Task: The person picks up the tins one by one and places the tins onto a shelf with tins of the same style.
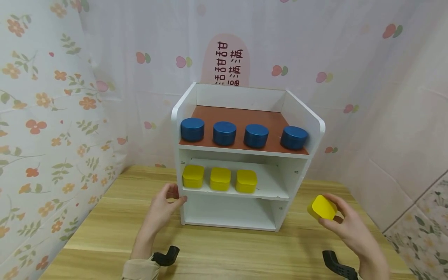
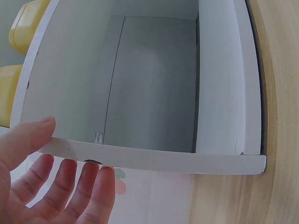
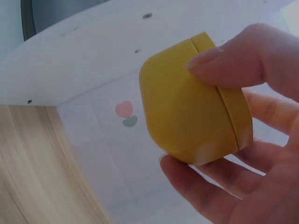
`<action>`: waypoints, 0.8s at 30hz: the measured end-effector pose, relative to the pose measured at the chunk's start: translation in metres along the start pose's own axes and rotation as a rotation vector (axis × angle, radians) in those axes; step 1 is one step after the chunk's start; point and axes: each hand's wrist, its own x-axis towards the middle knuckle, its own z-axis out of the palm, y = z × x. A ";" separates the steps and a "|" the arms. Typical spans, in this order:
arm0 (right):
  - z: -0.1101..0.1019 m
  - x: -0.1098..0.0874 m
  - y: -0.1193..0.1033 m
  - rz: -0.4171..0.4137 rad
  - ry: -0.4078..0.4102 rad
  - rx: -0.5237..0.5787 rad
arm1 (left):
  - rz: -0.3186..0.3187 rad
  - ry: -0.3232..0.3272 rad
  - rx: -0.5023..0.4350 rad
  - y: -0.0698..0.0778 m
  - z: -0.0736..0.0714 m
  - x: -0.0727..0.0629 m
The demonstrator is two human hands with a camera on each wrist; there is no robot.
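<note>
In the head view a white shelf unit stands on the wooden table. My left hand grips the front edge of its left side panel. In the left wrist view the thumb lies on the inner side and the fingers are outside the panel. To the shelf's right, my right hand holds a yellow lidded box, tilted and raised above the table. The right wrist view shows that box between thumb and fingers, with its lid seam visible.
Three yellow boxes stand in a row on the middle shelf, left to centre. Several round blue tins line the front of the brown top shelf. Patterned curtains hang behind and at the sides of the table.
</note>
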 end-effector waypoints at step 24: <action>0.023 0.008 -0.047 -0.201 -0.064 0.071 | -0.015 -0.006 -0.006 0.001 0.000 0.001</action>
